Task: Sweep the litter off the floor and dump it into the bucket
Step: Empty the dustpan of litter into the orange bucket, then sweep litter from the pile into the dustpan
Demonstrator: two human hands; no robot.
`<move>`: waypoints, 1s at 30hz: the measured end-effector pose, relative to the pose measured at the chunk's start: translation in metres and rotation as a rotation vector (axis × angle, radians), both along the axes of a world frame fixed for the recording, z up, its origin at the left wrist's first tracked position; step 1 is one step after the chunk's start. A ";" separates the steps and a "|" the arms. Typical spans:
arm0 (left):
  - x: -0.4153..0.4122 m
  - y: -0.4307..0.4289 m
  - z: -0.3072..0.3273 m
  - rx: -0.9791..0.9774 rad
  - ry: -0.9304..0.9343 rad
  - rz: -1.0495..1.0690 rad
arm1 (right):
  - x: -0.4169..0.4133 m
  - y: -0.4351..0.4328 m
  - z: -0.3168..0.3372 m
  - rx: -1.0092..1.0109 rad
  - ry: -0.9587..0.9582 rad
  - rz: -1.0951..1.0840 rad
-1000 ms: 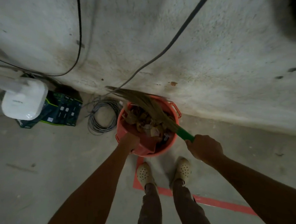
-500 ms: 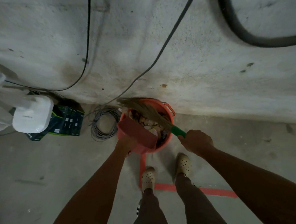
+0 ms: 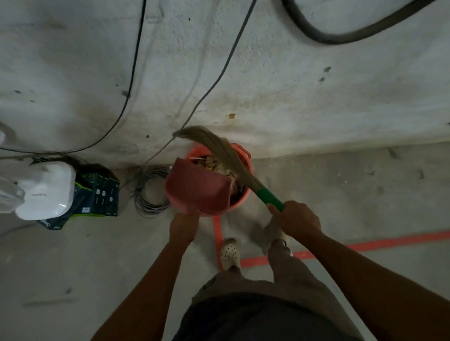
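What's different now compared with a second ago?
The left hand has tipped the dustpan up, so its broad side now faces the camera and hides part of the litter in the bucket. The right hand still grips the broom by its green handle, bristles across the bucket.

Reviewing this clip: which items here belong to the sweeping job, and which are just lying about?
In use:
- broom, gripped by the right hand
- dustpan, held by the left hand over the bucket
- litter in the bucket

Lying about:
- coiled cable
- white container
- green box
- black hose
- red floor tape
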State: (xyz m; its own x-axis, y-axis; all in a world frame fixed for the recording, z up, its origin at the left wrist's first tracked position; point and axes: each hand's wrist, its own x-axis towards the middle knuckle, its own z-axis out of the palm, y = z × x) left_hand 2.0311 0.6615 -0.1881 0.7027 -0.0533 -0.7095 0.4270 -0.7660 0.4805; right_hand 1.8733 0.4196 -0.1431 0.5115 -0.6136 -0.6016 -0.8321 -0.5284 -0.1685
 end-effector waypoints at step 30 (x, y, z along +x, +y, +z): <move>-0.349 -0.278 0.114 -0.524 -0.378 -0.726 | -0.481 -0.049 0.086 -0.319 -0.560 -0.997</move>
State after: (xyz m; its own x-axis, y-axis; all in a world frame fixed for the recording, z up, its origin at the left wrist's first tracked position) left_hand 1.6823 0.3832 -0.0743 0.5508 -0.8087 -0.2065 -0.3172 -0.4317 0.8444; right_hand 1.3928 0.3710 -0.0569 -0.1334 -0.9719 -0.1941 -0.7524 0.2268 -0.6184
